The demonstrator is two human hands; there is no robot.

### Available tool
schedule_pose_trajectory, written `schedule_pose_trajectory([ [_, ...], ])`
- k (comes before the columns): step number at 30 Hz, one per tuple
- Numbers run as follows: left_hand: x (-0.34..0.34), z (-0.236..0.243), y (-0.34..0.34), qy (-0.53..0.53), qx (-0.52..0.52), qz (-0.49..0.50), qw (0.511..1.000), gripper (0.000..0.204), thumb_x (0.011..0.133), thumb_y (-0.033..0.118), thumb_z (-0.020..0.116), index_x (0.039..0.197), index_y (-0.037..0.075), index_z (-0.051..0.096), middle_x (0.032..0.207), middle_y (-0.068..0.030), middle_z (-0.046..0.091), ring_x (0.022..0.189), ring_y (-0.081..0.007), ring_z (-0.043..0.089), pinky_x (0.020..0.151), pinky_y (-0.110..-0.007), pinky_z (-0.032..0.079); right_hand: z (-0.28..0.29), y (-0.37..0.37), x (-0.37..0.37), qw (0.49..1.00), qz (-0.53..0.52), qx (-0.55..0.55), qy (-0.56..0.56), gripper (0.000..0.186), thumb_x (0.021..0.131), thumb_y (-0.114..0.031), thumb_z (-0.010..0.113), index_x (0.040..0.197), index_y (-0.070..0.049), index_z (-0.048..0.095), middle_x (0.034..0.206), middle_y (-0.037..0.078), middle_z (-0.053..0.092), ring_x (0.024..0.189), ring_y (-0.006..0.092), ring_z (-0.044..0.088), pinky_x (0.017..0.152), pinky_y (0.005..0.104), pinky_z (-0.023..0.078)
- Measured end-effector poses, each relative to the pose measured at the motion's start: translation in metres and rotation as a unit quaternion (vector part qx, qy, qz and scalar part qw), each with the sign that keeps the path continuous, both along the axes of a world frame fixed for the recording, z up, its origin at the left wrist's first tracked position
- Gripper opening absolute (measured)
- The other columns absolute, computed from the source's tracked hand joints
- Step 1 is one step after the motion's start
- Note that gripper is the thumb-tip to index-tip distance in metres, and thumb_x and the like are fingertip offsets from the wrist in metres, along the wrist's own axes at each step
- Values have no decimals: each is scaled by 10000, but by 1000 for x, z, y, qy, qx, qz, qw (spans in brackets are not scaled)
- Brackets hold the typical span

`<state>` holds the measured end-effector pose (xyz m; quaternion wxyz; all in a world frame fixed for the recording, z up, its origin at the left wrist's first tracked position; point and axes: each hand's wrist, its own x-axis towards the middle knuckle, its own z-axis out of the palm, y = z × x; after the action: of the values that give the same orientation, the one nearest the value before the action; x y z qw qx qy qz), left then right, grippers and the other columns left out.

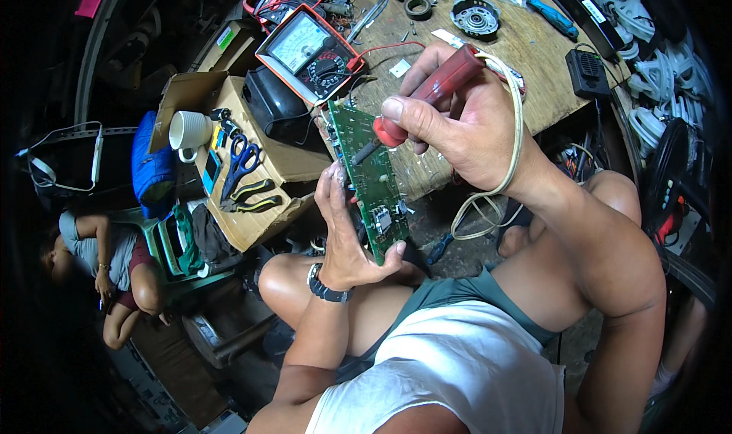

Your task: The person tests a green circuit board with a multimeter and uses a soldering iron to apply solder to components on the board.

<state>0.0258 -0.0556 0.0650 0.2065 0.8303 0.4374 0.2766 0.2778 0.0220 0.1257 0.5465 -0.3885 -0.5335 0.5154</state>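
Left hand (347,245) pinches the circuit board (371,184) by its edges, likely for steadiness — right hand (474,125) grips the soldering iron (444,79), tip (366,153) contact unclear.

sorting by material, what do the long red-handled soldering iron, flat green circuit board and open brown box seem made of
Long red-handled soldering iron: handle probably hard plastic, by its glossy highlights; dull grey shank likely metal. Flat green circuit board: probably coated fibre laminate, by its thin, rigid, smooth sheet. Open brown box: matte cardboard, by its bent flap.
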Motion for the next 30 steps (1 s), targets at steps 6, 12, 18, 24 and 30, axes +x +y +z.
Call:
schedule_pose_trajectory([
  [6, -5, -8, 1, -34, -22, 8, 999, 1335, 612, 427, 874, 1622, 18, 102, 1529, -287, 254, 1420, -447, 331, 1169, -534, 342, 0, 3, 0, 1000, 8, -16, -4, 280, 944, -255, 771, 930, -3, 650, 758, 97, 721, 701, 147, 690, 646, 313, 549],
  [12, -7, -17, 0, -86, -64, 18, 994, 1443, 572, 473, 928, 1617, 0, 53, 1522, -260, 257, 1423, -402, 338, 1178, -504, 343, -1, 8, 5, 997, 13, 18, -77, 241, 963, -208, 755, 964, -25, 598, 797, 56, 720, 640, 60, 628, 567, 213, 500],
  [18, -2, -16, -4, -168, -148, 24, 974, 1574, 551, 502, 999, 1625, 7, -40, 1569, -241, 233, 1445, -372, 354, 1188, -507, 346, 8, 12, 5, 995, 30, 20, -88, 255, 955, -252, 775, 924, -66, 605, 696, -33, 591, 594, 16, 525, 515, 207, 382],
  [24, -3, -11, -1, -170, -152, -16, 974, 1659, 514, 580, 1012, 1629, 13, -78, 1624, -249, 185, 1469, -378, 348, 1194, -505, 349, 4, 17, 5, 996, 23, 28, -85, 271, 954, -275, 779, 929, -63, 611, 707, -22, 605, 592, 29, 548, 506, 204, 415],
  [30, 0, -11, -1, -203, -169, -32, 964, 1662, 526, 535, 1024, 1633, 20, -104, 1660, -260, 125, 1481, -378, 338, 1185, -500, 363, 4, 21, 7, 994, 17, 40, -103, 281, 953, -279, 777, 945, -49, 616, 726, 7, 647, 615, 55, 610, 535, 217, 495],
])
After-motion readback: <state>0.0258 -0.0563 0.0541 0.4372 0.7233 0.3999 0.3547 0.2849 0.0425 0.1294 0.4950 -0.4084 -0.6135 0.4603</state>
